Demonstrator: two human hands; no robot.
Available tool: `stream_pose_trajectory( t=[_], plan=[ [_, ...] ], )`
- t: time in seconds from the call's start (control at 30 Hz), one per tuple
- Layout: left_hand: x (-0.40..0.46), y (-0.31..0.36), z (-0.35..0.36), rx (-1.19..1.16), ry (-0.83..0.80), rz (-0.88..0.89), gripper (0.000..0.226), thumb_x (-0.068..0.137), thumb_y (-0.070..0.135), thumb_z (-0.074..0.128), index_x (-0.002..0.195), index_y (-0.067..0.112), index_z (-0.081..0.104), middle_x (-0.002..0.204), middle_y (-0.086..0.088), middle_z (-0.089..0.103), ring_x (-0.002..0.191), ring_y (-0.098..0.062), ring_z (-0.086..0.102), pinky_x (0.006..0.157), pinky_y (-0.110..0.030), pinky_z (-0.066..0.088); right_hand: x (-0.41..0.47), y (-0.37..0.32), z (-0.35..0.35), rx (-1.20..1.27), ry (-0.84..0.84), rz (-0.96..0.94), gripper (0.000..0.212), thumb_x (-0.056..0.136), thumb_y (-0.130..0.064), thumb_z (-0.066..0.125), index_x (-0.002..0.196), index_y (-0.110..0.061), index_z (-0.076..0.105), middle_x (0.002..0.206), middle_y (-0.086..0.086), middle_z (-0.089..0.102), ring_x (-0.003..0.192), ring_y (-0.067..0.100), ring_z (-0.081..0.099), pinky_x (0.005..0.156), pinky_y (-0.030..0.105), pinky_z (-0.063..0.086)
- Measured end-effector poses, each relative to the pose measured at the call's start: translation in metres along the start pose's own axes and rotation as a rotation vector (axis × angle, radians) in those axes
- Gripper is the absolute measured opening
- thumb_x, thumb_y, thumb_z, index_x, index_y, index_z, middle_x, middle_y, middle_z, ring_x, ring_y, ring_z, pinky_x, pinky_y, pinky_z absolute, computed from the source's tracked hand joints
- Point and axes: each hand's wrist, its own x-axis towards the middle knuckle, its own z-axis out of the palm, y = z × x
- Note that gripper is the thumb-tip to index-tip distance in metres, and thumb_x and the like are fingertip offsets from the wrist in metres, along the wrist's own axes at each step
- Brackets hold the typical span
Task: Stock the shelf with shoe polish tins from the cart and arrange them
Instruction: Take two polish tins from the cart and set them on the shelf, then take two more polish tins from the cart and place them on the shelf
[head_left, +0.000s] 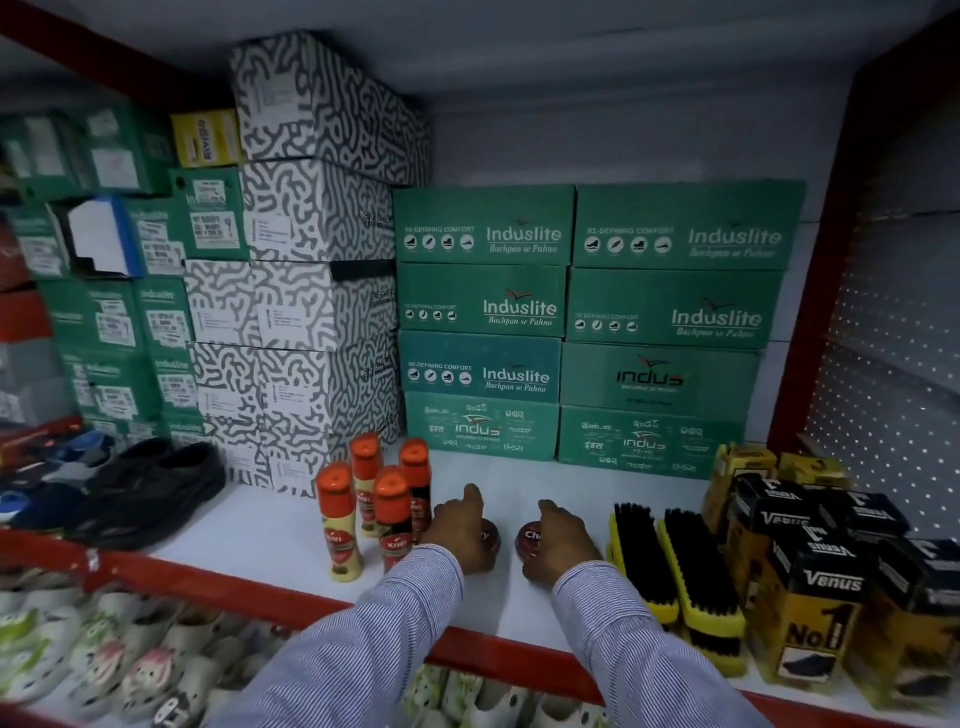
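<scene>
Orange-capped bottles (375, 506) are seen at the left on the white shelf (260, 540). Just right, a tin (491, 535) is covered by the left hand (460, 535), fingers curled over it. A second tin (529, 540) is gripped likewise by the right hand (563, 540). Brushes (670, 566) lie rightward.

A white shelf (270, 540) with a red front edge is carrying everything. 4 orange-capped polish bottles (375, 506) are standing upright in a tight cluster left of centre. Just right of them, 2 dark red polish tins (525, 540) are lying flat side by side, slightly apart, each partly covered by a hand. Farther right, 2 yellow-backed brushes (675, 564) are resting bristles up, next to stacked black-and-yellow Venus boxes (810, 587). Green Induslite boxes (571, 332) are sitting stacked along the back, patterned black-and-white boxes (301, 291) are piling up at the left, and dark shoes (145, 488) are lying at the far left.
</scene>
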Motion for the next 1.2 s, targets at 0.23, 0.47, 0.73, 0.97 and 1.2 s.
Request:
stream_pose_trajectory(
  t=[0.23, 0.47, 0.73, 0.97, 1.2],
  plan=[
    [-0.054, 0.005, -0.004, 0.051, 0.169, 0.165, 0.055, 0.088, 0.015, 0.062, 0.139, 0.013, 0.044, 0.140, -0.014, 0.051, 0.126, -0.035, 0.052, 0.104, -0.041, 0.048, -0.054, 0.005, -0.012, 0.048, 0.179, -0.180, 0.077, 0.087, -0.022, 0.064, 0.152, -0.012, 0.024, 0.153, 0.014, 0.039, 0.141, 0.032, 0.032, 0.115, 0.041, 0.035],
    [-0.186, -0.038, 0.040, 0.084, 0.483, 0.423, 0.058, 0.089, 0.028, 0.060, 0.144, 0.019, 0.044, 0.157, -0.006, 0.040, 0.142, -0.028, 0.040, 0.114, -0.043, 0.040, -0.180, 0.016, 0.032, 0.138, 0.467, -0.450, 0.074, 0.089, -0.020, 0.063, 0.153, -0.024, 0.024, 0.163, -0.002, 0.021, 0.152, 0.020, 0.010, 0.122, 0.038, 0.018],
    [-0.301, -0.146, 0.183, 0.205, 0.224, 0.139, 0.082, 0.093, 0.057, 0.048, 0.158, 0.029, 0.005, 0.168, -0.012, -0.003, 0.154, -0.039, -0.006, 0.119, -0.068, 0.017, -0.281, 0.046, 0.192, 0.013, 0.123, -0.425, 0.086, 0.087, -0.026, 0.060, 0.155, -0.033, 0.008, 0.166, 0.007, -0.003, 0.152, 0.032, -0.010, 0.122, 0.055, 0.012],
    [-0.350, -0.215, 0.306, 0.154, -0.181, -0.097, 0.086, 0.089, 0.064, 0.039, 0.158, 0.020, 0.012, 0.164, -0.025, 0.010, 0.147, -0.055, 0.008, 0.111, -0.077, 0.011, -0.316, 0.072, 0.332, -0.135, -0.218, -0.304, 0.090, 0.074, -0.031, 0.065, 0.153, -0.023, 0.023, 0.162, 0.020, 0.016, 0.149, 0.044, 0.009, 0.115, 0.063, 0.012],
    [-0.369, -0.267, 0.417, 0.132, -0.555, -0.137, 0.088, 0.081, 0.064, 0.050, 0.152, 0.015, 0.033, 0.159, -0.025, 0.023, 0.148, -0.049, 0.007, 0.100, -0.082, 0.031, -0.334, 0.110, 0.469, -0.255, -0.486, -0.097, 0.093, 0.064, -0.040, 0.069, 0.148, -0.014, 0.037, 0.156, 0.025, 0.030, 0.143, 0.050, 0.021, 0.116, 0.054, 0.000]
  ],
)
